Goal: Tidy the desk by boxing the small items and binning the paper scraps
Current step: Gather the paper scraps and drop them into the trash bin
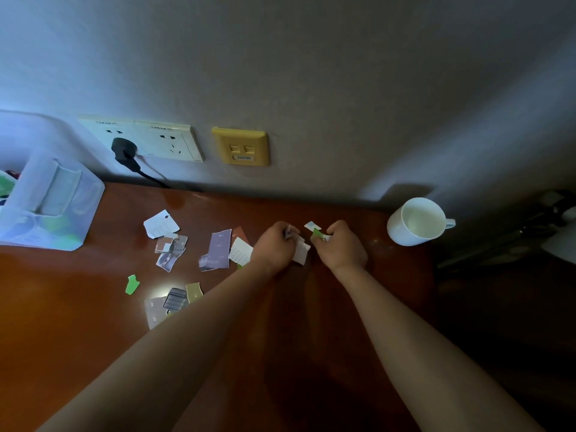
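L hand (274,246) & R hand (341,246) each pinch scraps (301,254); loose scraps (218,247) lie just left.

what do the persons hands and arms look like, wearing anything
The left hand and right hand are bare: no gloves or rings visible. Both forearms are bare down to the frame edge, with no sleeve, watch or bracelet. The light is dim, so fine marks could be missed.

Both bare forearms reach forward, converging left of the cup (417,221). The left hand (274,246) curls its fingers around white paper scraps (301,252); the right hand (341,247), just beside it, pinches a green scrap (317,233).
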A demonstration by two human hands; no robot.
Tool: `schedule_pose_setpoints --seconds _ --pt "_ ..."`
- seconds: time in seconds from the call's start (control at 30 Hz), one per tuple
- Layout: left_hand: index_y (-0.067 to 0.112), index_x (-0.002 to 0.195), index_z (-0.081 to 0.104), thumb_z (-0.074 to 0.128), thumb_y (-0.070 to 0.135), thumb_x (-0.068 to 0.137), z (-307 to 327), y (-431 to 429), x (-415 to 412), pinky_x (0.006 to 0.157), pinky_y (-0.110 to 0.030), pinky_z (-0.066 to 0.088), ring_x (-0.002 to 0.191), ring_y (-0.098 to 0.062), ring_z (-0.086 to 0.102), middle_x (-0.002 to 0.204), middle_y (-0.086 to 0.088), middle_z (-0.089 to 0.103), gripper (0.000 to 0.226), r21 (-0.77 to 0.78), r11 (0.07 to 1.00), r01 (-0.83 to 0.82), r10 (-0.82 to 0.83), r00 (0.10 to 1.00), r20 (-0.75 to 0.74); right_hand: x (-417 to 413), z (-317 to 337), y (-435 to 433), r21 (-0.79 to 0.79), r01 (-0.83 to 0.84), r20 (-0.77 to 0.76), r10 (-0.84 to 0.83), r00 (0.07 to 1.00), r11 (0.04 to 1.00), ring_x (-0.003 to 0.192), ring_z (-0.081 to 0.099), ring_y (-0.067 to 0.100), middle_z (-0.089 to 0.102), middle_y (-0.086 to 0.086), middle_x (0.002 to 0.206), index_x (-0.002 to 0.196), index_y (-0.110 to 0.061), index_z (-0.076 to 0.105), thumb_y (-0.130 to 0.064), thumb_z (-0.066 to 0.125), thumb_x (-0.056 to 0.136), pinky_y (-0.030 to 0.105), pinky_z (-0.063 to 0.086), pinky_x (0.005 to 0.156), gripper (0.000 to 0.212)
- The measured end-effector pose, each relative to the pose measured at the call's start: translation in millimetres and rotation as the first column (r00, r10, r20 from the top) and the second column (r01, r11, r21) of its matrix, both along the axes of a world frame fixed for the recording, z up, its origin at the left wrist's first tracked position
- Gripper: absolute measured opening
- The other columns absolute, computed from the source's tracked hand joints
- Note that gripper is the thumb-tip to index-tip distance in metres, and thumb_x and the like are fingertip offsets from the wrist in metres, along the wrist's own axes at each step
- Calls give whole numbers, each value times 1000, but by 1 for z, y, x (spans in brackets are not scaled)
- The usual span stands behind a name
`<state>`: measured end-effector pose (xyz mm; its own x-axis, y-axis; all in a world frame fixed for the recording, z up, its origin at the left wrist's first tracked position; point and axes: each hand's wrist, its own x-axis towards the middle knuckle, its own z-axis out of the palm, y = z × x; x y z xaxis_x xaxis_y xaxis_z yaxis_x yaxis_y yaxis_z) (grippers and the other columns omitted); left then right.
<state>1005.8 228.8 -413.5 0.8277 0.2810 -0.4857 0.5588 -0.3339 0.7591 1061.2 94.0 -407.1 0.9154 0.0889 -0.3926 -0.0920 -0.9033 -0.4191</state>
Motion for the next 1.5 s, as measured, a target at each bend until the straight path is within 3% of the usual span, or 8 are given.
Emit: schedule_pose_setpoints --seconds 0.17,0.3,0.47,0.63,0.83,1.1,1.37,1.5 --pt "17 100 55 43 9 99 1 6 9 80 -28 44 99 -17 52 106 0 56 15 -76 988 -136 139 990 30 6 -5 5 -79 -36 -6 35 999 996 89 63 25 64 1 94 100 -17 59 -47 62 89 28 36 61 32" --pt "14 92 54 38 11 96 0 2 18 77 -33 43 90 -22 53 97 -5 58 17 -44 983 -177 179 983 38 6 -7 6 43 -1 -73 4 997 999 78 58 22 59 -3 81 84 -22 57 -35 60 90 28 37 60 15" --pt "17 96 56 43 34 96 -5 -4 28 73 -38 47 88 -30 60 95 -7 63 22 163 985 -51 48 999 26 -1 -7 -5 472 277 -164 -226 960 837 61 36 15 39 0 70 73 -15 40 -13 56 87 31 31 56 22" --pt "25 103 56 54 61 86 -11 -10 35 73 -33 48 92 -22 60 107 0 59 40 365 926 94 -108 994 18 -2 -14 -14 552 403 -257 -311 915 730 67 47 21 50 5 78 84 -20 50 -13 51 85 35 39 59 7" --pt "25 111 57 68 48 82 -13 -13 37 68 -32 44 94 -27 59 110 -3 52 39 511 836 201 -259 965 43 -2 -16 -17 583 446 -326 -308 894 679 56 44 12 51 -2 63 82 -21 61 -5 46 87 27 35 56 22" --pt "21 94 55 62 42 89 -7 -14 35 67 -32 41 91 -29 59 104 -6 57 22 419 886 198 -233 972 33 -8 -9 -14 549 309 -243 -205 948 776 72 53 11 59 -2 83 89 -14 65 -15 52 95 24 40 61 14" --pt "19 88 46 55 35 92 6 17 2 64 -33 36 87 -32 59 83 -2 57 19 339 940 -38 35 999 17 -26 -12 13 320 -36 -107 74 991 947 101 61 17 67 -7 109 103 -27 66 -27 66 86 30 49 80 17" --pt "19 88 47 55 35 92 4 26 -11 69 -35 44 86 -31 60 79 -1 56 19 331 942 -52 57 998 -5 -33 -10 25 157 -142 -5 145 989 977 101 62 24 67 -4 110 103 -30 62 -28 62 88 32 48 74 15"
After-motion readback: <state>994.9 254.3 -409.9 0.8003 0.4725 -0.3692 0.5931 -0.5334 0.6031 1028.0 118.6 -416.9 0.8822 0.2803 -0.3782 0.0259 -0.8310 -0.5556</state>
